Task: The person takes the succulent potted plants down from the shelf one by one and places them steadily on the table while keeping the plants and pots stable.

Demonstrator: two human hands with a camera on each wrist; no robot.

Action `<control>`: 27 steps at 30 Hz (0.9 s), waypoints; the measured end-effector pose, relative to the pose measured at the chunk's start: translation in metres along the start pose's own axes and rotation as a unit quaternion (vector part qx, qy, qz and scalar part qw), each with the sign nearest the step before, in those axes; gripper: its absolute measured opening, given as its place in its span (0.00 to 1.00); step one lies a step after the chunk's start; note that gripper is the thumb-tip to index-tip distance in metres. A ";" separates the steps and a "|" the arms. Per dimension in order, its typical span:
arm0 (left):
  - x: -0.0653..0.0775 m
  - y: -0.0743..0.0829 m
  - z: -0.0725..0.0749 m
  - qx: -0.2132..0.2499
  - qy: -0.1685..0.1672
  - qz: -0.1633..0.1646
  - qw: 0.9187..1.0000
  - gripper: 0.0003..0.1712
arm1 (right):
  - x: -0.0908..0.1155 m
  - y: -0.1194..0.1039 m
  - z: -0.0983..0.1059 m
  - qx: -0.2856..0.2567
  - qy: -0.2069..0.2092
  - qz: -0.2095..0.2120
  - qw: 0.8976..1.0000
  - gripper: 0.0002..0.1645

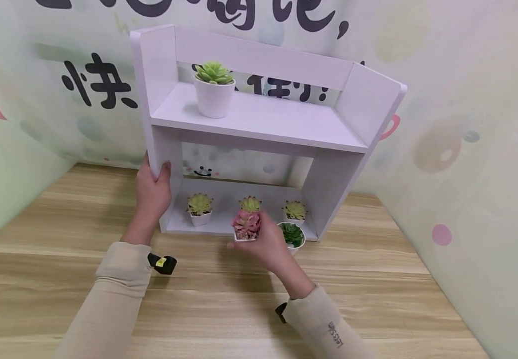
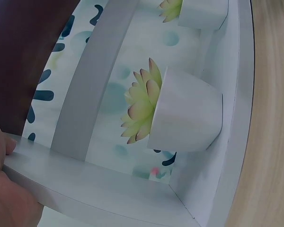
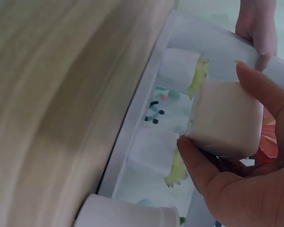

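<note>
My left hand grips the left side panel of a white two-tier shelf; in the left wrist view, its fingers lie at the panel's edge. Held in my right hand is a pink potted succulent, just in front of the lower tier. The right wrist view shows its square white pot between thumb and fingers. Behind it, a yellow-green succulent is partly hidden. Next to my right hand stands a dark green succulent in a round white pot, partly covered by the hand.
Two more yellow-green succulents stand on the lower tier, one at left and one at right. A bright green succulent in a larger white pot sits on the upper tier. The wooden table meets printed walls behind and beside the shelf.
</note>
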State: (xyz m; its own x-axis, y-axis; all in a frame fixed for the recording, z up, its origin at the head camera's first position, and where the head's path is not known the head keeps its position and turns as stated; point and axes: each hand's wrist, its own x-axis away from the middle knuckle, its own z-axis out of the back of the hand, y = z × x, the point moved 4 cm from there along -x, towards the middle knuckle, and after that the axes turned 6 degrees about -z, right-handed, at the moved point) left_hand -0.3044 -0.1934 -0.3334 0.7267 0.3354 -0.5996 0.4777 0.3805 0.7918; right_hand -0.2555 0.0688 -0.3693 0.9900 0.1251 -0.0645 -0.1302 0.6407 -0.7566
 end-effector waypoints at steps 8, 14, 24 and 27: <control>0.000 0.001 0.001 -0.003 -0.009 0.008 1.000 0.26 | 0.001 0.003 -0.008 0.021 -0.004 0.002 1.000 0.48; 0.000 0.001 0.000 -0.013 -0.009 0.008 1.000 0.26 | 0.002 0.006 -0.009 0.022 -0.011 -0.011 1.000 0.48; 0.000 0.001 0.000 -0.002 -0.002 0.007 1.000 0.26 | -0.003 0.018 -0.010 0.003 -0.032 -0.037 0.999 0.49; 0.000 0.002 0.000 -0.003 0.001 0.004 1.000 0.26 | -0.004 0.020 -0.011 0.009 -0.037 -0.042 0.998 0.48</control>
State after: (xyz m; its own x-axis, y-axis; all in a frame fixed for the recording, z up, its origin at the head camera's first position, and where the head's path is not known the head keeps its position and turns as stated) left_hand -0.3032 -0.1928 -0.3322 0.7301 0.3402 -0.5926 0.4680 0.3829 0.7964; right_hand -0.2612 0.0732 -0.3915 0.9909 0.1259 0.0467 -0.0493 0.6645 -0.7456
